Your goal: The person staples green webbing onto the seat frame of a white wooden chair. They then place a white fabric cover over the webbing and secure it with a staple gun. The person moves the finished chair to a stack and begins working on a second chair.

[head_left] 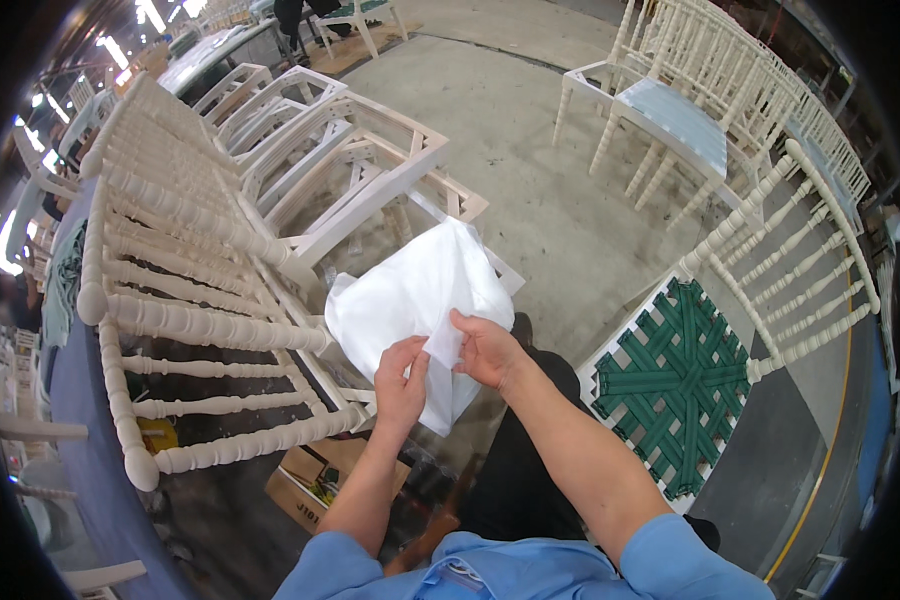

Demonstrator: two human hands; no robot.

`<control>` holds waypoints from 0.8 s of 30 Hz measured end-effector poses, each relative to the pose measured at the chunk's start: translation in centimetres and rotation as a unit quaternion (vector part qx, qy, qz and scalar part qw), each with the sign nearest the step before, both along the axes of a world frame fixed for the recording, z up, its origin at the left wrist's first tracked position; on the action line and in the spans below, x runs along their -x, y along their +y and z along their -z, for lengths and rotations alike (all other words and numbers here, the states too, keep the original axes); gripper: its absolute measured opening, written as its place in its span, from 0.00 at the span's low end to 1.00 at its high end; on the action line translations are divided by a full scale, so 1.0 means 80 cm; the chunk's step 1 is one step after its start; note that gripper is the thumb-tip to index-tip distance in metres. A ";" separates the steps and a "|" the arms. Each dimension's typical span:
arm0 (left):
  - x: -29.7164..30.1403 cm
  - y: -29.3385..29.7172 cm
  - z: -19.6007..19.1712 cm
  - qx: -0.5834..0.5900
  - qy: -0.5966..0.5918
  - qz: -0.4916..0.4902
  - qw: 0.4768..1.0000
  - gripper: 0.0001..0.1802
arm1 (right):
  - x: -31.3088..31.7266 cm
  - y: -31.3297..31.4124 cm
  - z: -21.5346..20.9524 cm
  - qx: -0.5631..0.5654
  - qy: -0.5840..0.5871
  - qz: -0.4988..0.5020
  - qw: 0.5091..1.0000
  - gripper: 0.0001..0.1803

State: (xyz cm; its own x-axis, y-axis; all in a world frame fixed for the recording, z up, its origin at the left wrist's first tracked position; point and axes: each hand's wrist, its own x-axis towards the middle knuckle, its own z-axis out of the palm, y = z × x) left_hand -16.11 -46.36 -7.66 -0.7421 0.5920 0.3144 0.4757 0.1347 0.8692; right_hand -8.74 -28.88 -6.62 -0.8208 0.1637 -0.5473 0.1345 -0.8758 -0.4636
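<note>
Two bare hands at work on a white cloth. The left hand [402,383] is nearly closed, its thumb and fingers pinching the edge of a loose flap of the white cloth [402,290]. The right hand [485,352], just beside it, has its thumb raised and its fingers curled, and grips the same flap between them. The cloth lies directly beyond the hands, its main part spread over a broad, rounded form; what lies beneath cannot be told. To the left of the hands, tilted white chairs [210,328] show turned posts and spindles. Farther beyond, also to the left, bare seat frames [370,207] stand close together. To the right of the hands is a chair with a seat of woven green webbing [688,378]; well beyond it is a group of white chairs, one with a pale blue seat [682,118]. Nearer the body than the left hand, an open cardboard box [289,492] holds small items too indistinct to name.
</note>
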 end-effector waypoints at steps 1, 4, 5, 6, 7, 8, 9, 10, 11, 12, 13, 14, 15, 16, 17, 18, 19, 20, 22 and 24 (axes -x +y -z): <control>-0.003 -0.004 -0.001 0.015 0.031 -0.029 0.999 0.11 | 0.003 -0.004 0.001 -0.027 0.037 0.047 0.998 0.29; -0.034 -0.007 -0.012 0.021 0.103 -0.132 0.986 0.11 | 0.004 -0.005 -0.004 -0.150 0.044 0.137 0.978 0.19; -0.053 -0.012 -0.009 0.032 0.003 -0.105 0.994 0.11 | 0.005 -0.006 -0.011 -0.197 0.033 0.156 0.967 0.16; -0.076 -0.017 -0.006 0.043 -0.098 -0.074 0.992 0.11 | 0.004 -0.008 -0.017 -0.224 0.030 0.150 0.963 0.16; -0.092 -0.030 0.010 0.041 -0.087 -0.001 0.995 0.12 | 0.010 -0.023 -0.032 -0.243 0.035 0.133 0.960 0.15; -0.107 -0.024 0.014 0.100 -0.073 0.105 0.987 0.17 | 0.009 -0.025 -0.034 -0.270 0.033 0.129 0.954 0.14; -0.117 -0.004 0.021 0.079 -0.044 0.100 0.991 0.18 | 0.009 -0.027 -0.034 -0.307 0.028 0.123 0.943 0.14; -0.127 0.030 0.021 0.049 -0.013 0.107 0.993 0.19 | 0.007 -0.019 -0.025 -0.351 0.022 0.127 0.928 0.14; -0.131 0.053 0.026 0.021 0.017 0.111 0.993 0.20 | 0.007 -0.015 -0.021 -0.390 0.014 0.128 0.912 0.14; -0.105 0.032 0.056 0.058 0.015 0.068 0.996 0.26 | 0.030 -0.059 -0.050 -0.290 0.057 0.122 0.948 0.14; -0.078 0.024 0.086 0.080 0.019 0.041 0.996 0.33 | 0.043 -0.081 -0.082 -0.286 0.078 0.089 0.951 0.14; -0.073 0.035 0.101 0.094 0.008 0.036 0.995 0.40 | 0.044 -0.084 -0.095 -0.291 0.076 0.071 0.951 0.13; -0.088 0.067 0.095 0.134 0.075 -0.016 0.988 0.43 | 0.039 -0.074 -0.102 -0.302 0.077 0.073 0.947 0.13; -0.105 0.105 0.086 0.170 0.142 -0.069 0.973 0.45 | 0.032 -0.065 -0.109 -0.311 0.076 0.075 0.944 0.12; -0.090 0.103 0.088 0.205 0.162 -0.104 0.960 0.48 | 0.039 -0.085 -0.148 -0.298 0.130 0.064 0.944 0.11; -0.078 0.106 0.088 0.236 0.180 -0.132 0.946 0.50 | 0.040 -0.095 -0.187 -0.292 0.179 0.066 0.937 0.11; -0.063 0.104 0.089 0.268 0.197 -0.164 0.929 0.53 | 0.038 -0.106 -0.228 -0.282 0.230 0.063 0.929 0.11; -0.039 0.093 0.087 0.276 0.191 -0.154 0.929 0.54 | 0.030 -0.110 -0.268 -0.257 0.278 0.077 0.922 0.11; -0.006 0.072 0.073 0.289 0.177 -0.127 0.932 0.55 | -0.006 -0.098 -0.355 -0.260 0.325 0.139 0.898 0.12; -0.001 0.063 0.066 0.298 0.150 -0.092 0.938 0.56 | -0.040 -0.043 -0.391 -0.323 0.325 0.232 0.858 0.12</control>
State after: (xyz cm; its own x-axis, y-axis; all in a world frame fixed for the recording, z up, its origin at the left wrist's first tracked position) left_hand -16.04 -41.31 -12.93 -0.7793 0.6004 0.1795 0.6088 0.6576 0.4437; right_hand -5.57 -32.34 24.65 -0.6834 0.6514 0.3295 -0.6300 -0.2982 -0.7171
